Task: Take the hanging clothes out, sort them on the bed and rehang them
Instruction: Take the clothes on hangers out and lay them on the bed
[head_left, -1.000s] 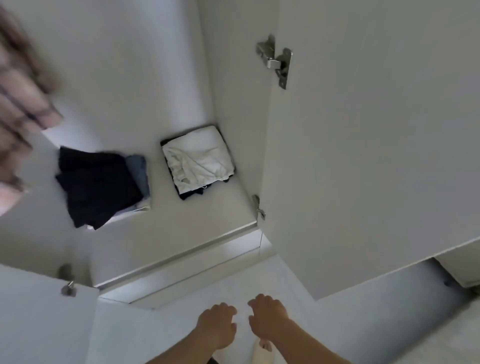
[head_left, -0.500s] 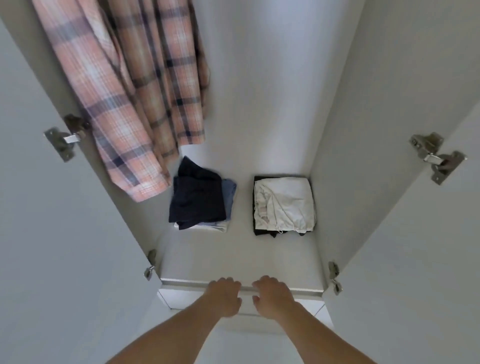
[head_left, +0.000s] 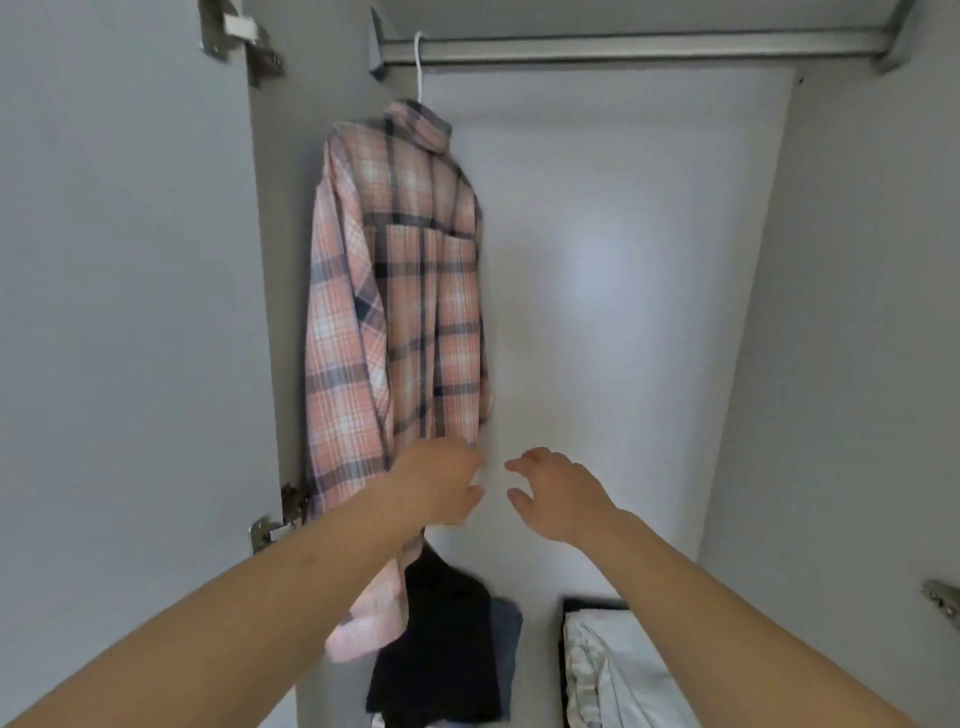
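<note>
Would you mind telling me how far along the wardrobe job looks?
Hardly started: the plaid shirt hangs on the rail. In hand: left hand is at its hem, right hand open beside it. Left: removing, sorting, rehanging.

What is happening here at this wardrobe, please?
A person stands at an open wardrobe and reaches in with both bare hands. One pink plaid shirt hangs from a white hanger on the rail, close to the left wall. The left hand is at the lower hem of the shirt; whether it grips the cloth is not clear. The right hand is open and holds nothing. Below lie a dark folded pile and a white folded pile.
</note>
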